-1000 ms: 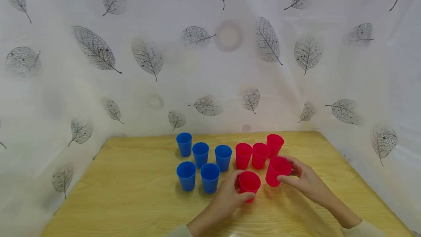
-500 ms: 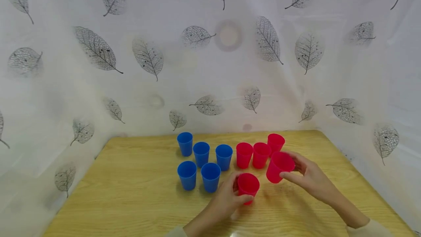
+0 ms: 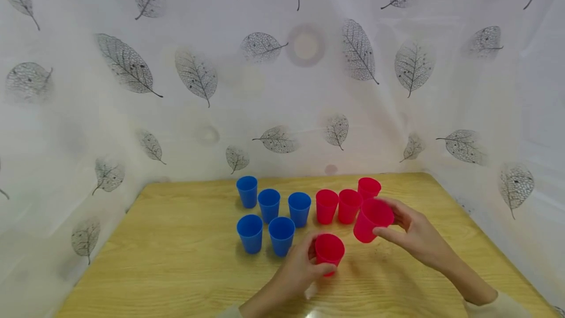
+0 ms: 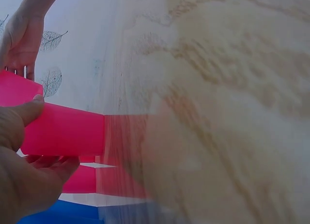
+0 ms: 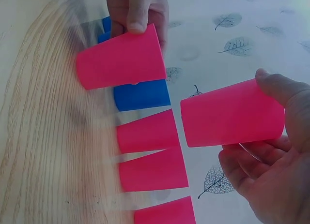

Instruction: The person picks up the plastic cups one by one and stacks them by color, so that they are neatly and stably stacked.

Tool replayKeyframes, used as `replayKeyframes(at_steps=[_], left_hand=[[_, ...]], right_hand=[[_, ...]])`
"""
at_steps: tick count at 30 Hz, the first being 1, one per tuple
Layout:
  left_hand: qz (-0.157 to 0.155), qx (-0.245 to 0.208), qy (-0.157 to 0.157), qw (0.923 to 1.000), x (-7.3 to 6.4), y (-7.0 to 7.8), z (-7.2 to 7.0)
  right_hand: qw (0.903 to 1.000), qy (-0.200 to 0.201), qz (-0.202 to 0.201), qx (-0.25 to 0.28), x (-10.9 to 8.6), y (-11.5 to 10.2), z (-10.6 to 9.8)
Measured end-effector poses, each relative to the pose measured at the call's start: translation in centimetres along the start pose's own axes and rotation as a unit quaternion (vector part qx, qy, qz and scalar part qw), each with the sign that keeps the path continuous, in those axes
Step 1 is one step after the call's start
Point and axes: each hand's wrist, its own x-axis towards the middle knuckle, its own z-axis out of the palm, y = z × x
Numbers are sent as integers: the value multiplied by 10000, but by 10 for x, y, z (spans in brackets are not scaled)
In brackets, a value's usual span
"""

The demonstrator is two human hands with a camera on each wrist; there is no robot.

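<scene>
In the head view my left hand (image 3: 296, 270) grips a red plastic cup (image 3: 329, 253), mouth up, in front of the other cups. The left wrist view shows thumb and fingers around that cup (image 4: 68, 132), its base at or very near the tabletop. My right hand (image 3: 421, 242) holds a second red cup (image 3: 369, 225), raised and slightly tilted, further right. From the right wrist view this cup (image 5: 232, 115) hangs off the table between thumb and curled fingers. Behind it stand three red cups: one left (image 3: 326, 207), one middle (image 3: 348, 207), one at the back right (image 3: 369, 186).
Several blue cups stand upright on the left, the nearest blue cup (image 3: 281, 237) close beside my left hand. All rest on a wood-grain table (image 3: 167, 259). A pale leaf-printed sheet (image 3: 273, 97) surrounds its back and sides.
My right hand has lifted its red cup off the table and up a little. My left hand has drawn its cup slightly left and towards me. The standing cups have stayed put.
</scene>
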Motion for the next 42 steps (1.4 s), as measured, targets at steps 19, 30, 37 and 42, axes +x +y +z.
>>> replayKeyframes(at_steps=[19, 30, 37, 42], left_hand=[[-42, 129, -109, 9998, -12, 1, -6], [-216, 8, -261, 9994, -16, 3, -6], [-176, -83, -349, 9992, -17, 1, -8], [-150, -18, -432, 9990, -17, 0, -9]], right_hand=[[9999, -40, -28, 116, 2, -16, 3], [9993, -188, -254, 198, 6, -31, 17], [9977, -407, -322, 428, 7, -36, 33], [9972, -523, -293, 448, 6, -39, 45]])
